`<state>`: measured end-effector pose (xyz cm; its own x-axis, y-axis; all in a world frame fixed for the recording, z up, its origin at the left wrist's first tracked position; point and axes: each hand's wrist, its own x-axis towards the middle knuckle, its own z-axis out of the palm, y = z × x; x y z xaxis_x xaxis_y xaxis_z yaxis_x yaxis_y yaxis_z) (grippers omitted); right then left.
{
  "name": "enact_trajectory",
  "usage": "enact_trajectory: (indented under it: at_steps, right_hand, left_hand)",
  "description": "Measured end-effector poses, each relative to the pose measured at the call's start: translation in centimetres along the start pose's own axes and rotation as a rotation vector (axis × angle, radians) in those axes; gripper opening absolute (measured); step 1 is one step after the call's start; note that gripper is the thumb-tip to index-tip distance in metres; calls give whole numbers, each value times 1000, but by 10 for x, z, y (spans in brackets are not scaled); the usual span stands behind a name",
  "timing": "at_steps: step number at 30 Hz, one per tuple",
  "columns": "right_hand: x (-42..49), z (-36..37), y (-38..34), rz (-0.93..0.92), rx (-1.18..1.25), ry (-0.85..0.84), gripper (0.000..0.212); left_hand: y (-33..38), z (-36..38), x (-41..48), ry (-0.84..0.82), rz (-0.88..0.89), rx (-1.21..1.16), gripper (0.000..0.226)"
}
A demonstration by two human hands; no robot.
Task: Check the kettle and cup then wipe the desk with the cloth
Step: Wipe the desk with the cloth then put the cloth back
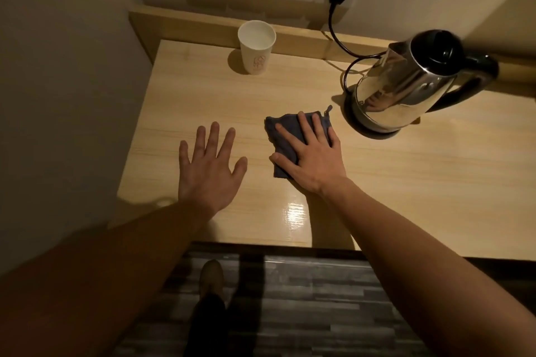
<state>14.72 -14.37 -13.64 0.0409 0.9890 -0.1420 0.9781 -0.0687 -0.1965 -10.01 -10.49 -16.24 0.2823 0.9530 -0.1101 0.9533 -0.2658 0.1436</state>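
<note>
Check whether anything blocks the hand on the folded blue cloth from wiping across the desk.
Partly. The right hand lies flat on the folded blue cloth. The steel kettle stands just to its right, the white paper cup at the back, the left hand on the wooden desk to its left.

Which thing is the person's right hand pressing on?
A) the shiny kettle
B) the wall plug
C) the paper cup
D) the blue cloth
D, the right hand lies flat with spread fingers on the blue cloth on the desk, while the paper cup and the kettle stand apart, untouched.
</note>
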Motion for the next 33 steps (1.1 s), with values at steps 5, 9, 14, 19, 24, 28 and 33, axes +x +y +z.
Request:
enact_trajectory:
  at_steps: [5, 9, 14, 19, 24, 28, 33]
  right_hand:
    - [-40, 12, -7, -30, 6, 26, 70]
    - [-71, 16, -14, -46, 2, 31, 68]
    - [-109, 21, -22, -58, 16, 26, 65]
    - [-143, 26, -34, -48, 51, 52, 57]
    - [-179, 12, -46, 10, 452, 37, 44]
    - [-183, -25, -44, 277, 1161, -24, 38]
    - [-111, -80, -9, 430, 1205, 194, 41]
  left_hand:
    - [1, 0, 0, 3, -3, 6, 74]
    - [2, -1, 0, -7, -11, 2, 75]
    - [5, -6, -1, -32, -15, 4, 77]
    - [5, -10, -3, -50, -13, 15, 80]
    - [5, -11, -3, -59, -3, 18, 82]
    - [3, -9, -4, -56, 5, -2, 82]
    - [3, -10, -3, -81, -5, 17, 81]
